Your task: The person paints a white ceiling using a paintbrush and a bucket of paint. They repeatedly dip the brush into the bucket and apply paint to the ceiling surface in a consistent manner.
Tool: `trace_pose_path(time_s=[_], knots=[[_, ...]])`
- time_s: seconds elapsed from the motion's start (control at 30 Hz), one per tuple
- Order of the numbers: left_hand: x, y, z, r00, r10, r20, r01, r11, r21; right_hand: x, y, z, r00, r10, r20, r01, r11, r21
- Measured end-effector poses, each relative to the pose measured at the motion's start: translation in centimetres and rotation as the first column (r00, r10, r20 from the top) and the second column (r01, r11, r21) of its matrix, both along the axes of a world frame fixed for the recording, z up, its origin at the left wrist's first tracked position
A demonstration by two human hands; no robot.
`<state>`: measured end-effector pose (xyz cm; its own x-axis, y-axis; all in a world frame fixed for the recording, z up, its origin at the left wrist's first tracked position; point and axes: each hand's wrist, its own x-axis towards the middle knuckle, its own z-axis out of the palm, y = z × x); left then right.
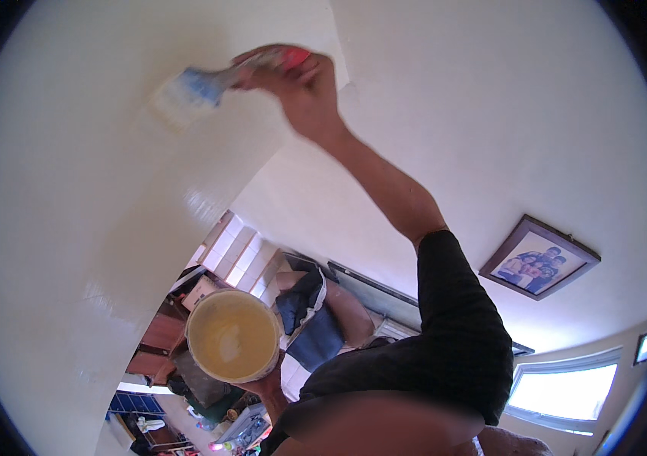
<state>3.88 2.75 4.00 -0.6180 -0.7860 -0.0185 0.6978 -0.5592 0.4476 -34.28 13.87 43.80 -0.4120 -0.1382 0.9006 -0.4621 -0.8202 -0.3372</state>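
My right hand (301, 80) is raised high, its fingers wrapped round the handle of a paintbrush (203, 85). Red shows at the brush's handle end, blue lies near the base of its bristles, and the pale bristle tips meet the off-white wall (72, 190). Motion slightly blurs the brush. Lower down, my left hand (266, 382) holds a round paint bucket (234, 338) at its underside and side; most of those fingers are hidden behind it. Inside the bucket is pale yellowish paint. Shiny, wet-looking streaks (203, 204) mark the wall below the brush.
A framed photograph (542, 257) hangs on the adjoining wall at right, with a bright window (567, 389) below it. Far below are a dark blue cloth-covered seat (317, 338), white tiled steps (238, 247), reddish-brown furniture (158, 330) and scattered household items.
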Motion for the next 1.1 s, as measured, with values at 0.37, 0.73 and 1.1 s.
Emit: trace_pose_path(time_s=[0.37,0.73,1.1], knots=[[0.0,0.4,-0.6,1.000,0.013,-0.010,-0.013,1.000,0.021,-22.6,5.9,0.2,0.699,-0.681,0.219,0.715,0.668,-0.208],[0.1,0.1,-0.7,1.000,-0.004,0.004,0.004,1.000,0.024,-2.8,-1.9,0.7,0.654,-0.756,-0.040,0.731,0.644,-0.226],[-0.4,0.2,-0.2,0.999,-0.010,0.036,0.009,1.000,0.011,-3.3,-0.3,1.0,0.999,0.014,-0.037,-0.018,0.993,-0.117]])
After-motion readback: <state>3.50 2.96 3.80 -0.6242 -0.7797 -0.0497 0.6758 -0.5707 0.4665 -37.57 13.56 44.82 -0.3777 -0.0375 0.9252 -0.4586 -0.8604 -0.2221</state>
